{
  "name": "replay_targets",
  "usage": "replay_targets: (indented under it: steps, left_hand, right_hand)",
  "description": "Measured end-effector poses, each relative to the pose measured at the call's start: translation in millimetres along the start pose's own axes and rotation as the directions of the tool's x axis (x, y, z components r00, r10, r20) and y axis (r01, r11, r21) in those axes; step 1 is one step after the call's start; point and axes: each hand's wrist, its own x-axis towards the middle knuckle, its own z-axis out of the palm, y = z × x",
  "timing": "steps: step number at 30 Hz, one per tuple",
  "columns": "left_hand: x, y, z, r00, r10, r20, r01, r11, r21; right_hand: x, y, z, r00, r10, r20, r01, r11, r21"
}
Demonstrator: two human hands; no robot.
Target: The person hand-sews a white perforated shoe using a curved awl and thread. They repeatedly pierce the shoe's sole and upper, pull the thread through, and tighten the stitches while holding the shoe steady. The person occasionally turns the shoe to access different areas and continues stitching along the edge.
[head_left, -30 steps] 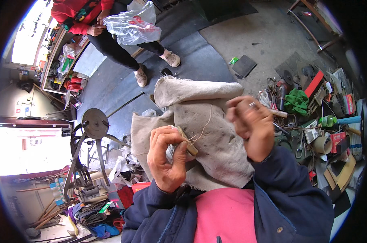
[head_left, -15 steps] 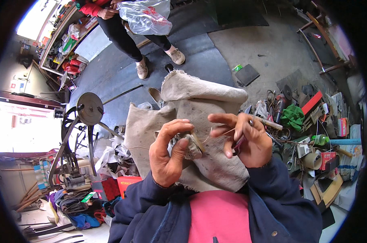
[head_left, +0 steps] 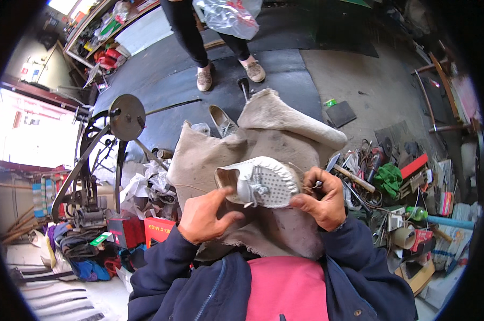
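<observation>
A white lace-up shoe (head_left: 271, 184) with a perforated upper lies over the beige cloth (head_left: 196, 158) on my lap, its upper facing me and its toe to the right. Thumb and fingers apart, my left hand (head_left: 204, 216) is at the heel end, its index fingertip by the shoe opening. My right hand (head_left: 327, 200) is closed round a small tool (head_left: 319, 184) with a dark body and a shiny end, mostly hidden by the fingers. The right thumb touches the toe edge. Thin thread (head_left: 298, 167) loops between the toe and the right hand.
A hand-cranked sewing machine (head_left: 127, 117) stands at left. Beyond the cloth are another shoe (head_left: 222, 119) and a person's legs (head_left: 191, 37). At right, a hammer (head_left: 354, 178), a green cloth (head_left: 389, 179) and loose tools are heaped. Red boxes (head_left: 159, 229) sit by my left arm.
The shoe has turned so its upper faces me, and my left hand has loosened from it. My right hand has come down to the toe. The view has shifted, too.
</observation>
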Motion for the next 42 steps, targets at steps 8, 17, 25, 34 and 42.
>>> replay_targets:
  steps: [8, 17, 25, 34, 42]
  left_hand:
    - [-8.6, -22.2, -12.8, 0.983, -0.14, -0.117, 0.007, 0.672, -0.741]
    - [3.8, -26.5, 9.6, 0.926, -0.367, -0.083, -0.154, -0.169, -0.974]
    - [-26.9, -100.6, -22.8, 0.776, -0.619, -0.123, -0.19, -0.043, -0.981]
    - [-50.9, -120.7, -6.2, 0.718, -0.688, 0.104, -0.025, -0.175, -0.984]
    - [-63.5, -136.3, 10.8, 0.661, -0.708, 0.251, 0.074, -0.271, -0.96]
  right_hand:
    - [3.8, 6.1, 2.7, 0.993, -0.101, -0.058, 0.101, 0.995, 0.009]
    - [6.0, -0.2, 6.1, 0.97, -0.233, 0.07, 0.243, 0.921, -0.305]
    - [8.3, -11.7, 14.9, 0.919, -0.35, 0.182, 0.391, 0.869, -0.303]
    - [17.8, -4.8, 21.1, 0.898, -0.375, 0.228, 0.43, 0.859, -0.278]
    - [26.2, -4.7, 20.2, 0.899, -0.363, 0.244, 0.428, 0.845, -0.321]
